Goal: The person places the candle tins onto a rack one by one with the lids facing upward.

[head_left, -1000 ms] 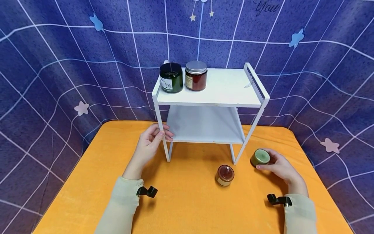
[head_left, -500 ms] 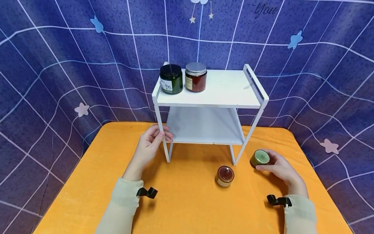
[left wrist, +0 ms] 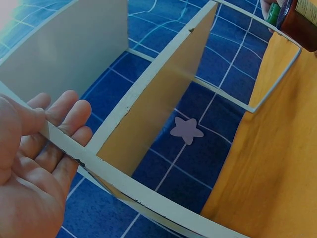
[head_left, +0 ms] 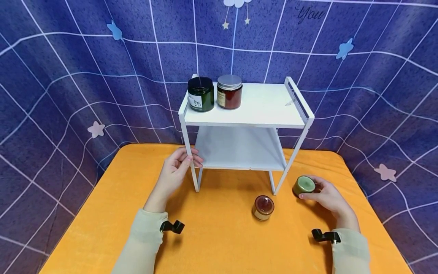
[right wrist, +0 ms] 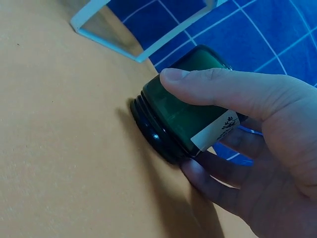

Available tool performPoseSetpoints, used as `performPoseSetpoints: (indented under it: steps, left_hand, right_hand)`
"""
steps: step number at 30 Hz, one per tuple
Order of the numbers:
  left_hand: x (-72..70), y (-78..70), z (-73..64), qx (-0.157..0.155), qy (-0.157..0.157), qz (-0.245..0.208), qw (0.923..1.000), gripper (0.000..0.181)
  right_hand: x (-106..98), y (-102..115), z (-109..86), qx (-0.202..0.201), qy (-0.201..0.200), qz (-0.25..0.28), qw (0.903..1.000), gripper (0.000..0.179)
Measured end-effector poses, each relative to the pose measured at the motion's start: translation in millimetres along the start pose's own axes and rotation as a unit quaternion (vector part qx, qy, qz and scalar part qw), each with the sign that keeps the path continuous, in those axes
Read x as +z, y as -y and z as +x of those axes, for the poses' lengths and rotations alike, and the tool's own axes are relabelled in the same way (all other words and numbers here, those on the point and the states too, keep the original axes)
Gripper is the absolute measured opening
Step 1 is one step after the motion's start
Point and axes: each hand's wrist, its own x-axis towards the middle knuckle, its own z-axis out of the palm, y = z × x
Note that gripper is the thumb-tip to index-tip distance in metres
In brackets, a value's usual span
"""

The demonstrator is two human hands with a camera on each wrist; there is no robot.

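My left hand (head_left: pixel 175 167) holds the left front post of a white two-tier rack (head_left: pixel 239 146), thumb in front and fingers behind. In the right wrist view, a green glass jar (right wrist: pixel 183 106) with a black lid and a white label sits between the thumb and fingers of my right hand (right wrist: pixel 277 129). It is upside down, lid low at the orange cloth. In the head view that right hand (head_left: pixel 328 196) is right of the rack. A brown glass jar (head_left: pixel 264 207), also bottom up, stands on the cloth in front of the rack's right leg.
On the rack's top shelf, at the left, stand a dark green jar (head_left: pixel 200 94) with a black lid and an amber jar (head_left: pixel 229 92) with a silver lid. A blue curtain (head_left: pixel 137 106) with stars hangs behind the orange-covered table (head_left: pixel 226 239).
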Motion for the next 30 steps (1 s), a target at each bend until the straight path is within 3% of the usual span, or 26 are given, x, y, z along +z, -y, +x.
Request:
performPoseSetpoints:
  steps: [14,30]
  left_hand:
    - [0.1,0.9,-0.5,-0.003,-0.002,-0.001,1.0,0.023]
    - [0.1,-0.4,-0.4,-0.006,-0.003,-0.006,1.0,0.023]
  right_hand:
    - [-1,10,-1.8,0.014,-0.04,0.064,0.9971,0.079]
    - [-3,19,-1.4,-0.005,-0.069,-0.015,0.9975,0.079]
